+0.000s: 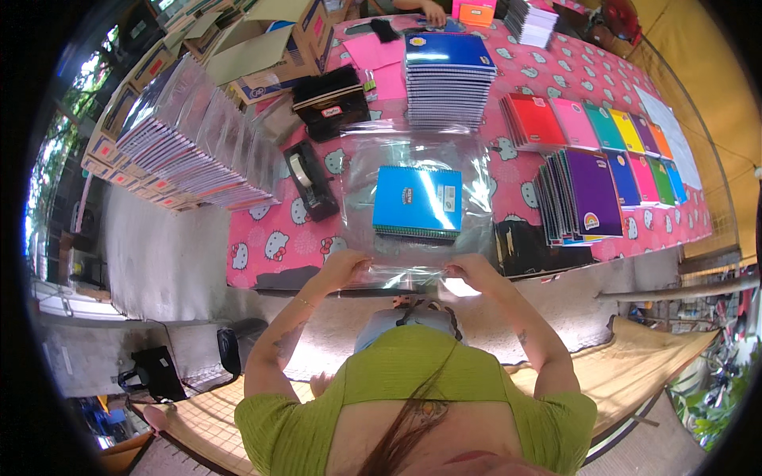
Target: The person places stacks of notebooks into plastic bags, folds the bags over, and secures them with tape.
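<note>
A short stack of spiral notebooks, the top one bright blue, lies on a clear plastic sheet spread over the table. My left hand pinches the near edge of the sheet, left of the notebooks. On the other side, my right hand grips the same edge, with its fingertips partly hidden. Between my hands the film is pulled into a fold along the table's front edge. Left of the sheet rests a black tape dispenser with a roll of tape in it.
Behind the sheet stands a tall stack of blue notebooks. Purple notebooks and rows of coloured notebooks are on the right. Plastic-wrapped notebooks and open cardboard boxes fill the left. Another person's hand shows at the far edge.
</note>
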Available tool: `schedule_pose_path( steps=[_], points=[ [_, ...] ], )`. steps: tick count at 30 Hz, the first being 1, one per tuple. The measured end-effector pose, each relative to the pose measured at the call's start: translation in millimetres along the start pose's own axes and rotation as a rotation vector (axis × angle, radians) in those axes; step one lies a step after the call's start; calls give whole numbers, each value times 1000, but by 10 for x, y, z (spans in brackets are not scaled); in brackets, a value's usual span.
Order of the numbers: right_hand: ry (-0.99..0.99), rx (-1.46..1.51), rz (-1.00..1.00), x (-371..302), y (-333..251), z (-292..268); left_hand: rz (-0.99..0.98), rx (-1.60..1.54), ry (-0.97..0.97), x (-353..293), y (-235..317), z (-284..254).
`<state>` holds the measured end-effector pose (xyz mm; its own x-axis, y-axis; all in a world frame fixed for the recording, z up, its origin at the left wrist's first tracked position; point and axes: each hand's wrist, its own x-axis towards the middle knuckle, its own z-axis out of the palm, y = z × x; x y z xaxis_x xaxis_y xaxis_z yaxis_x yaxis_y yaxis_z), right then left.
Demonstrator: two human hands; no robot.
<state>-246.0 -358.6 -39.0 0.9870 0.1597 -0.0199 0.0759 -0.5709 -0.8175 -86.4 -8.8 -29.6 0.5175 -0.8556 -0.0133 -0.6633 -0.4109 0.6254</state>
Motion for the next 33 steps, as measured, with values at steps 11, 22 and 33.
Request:
schedule_pose_path(
  steps=[11, 22, 33],
  points=[
    [88, -189, -34, 36, -409, 22, 54, 53, 0, 146, 50, -14],
    [579, -480, 155, 452, -905, -622, -138, 135, 174, 982, -48, -1144],
    [393, -651, 45, 889, -1034, 666, 177, 200, 460, 2277, 111, -935]
  ],
)
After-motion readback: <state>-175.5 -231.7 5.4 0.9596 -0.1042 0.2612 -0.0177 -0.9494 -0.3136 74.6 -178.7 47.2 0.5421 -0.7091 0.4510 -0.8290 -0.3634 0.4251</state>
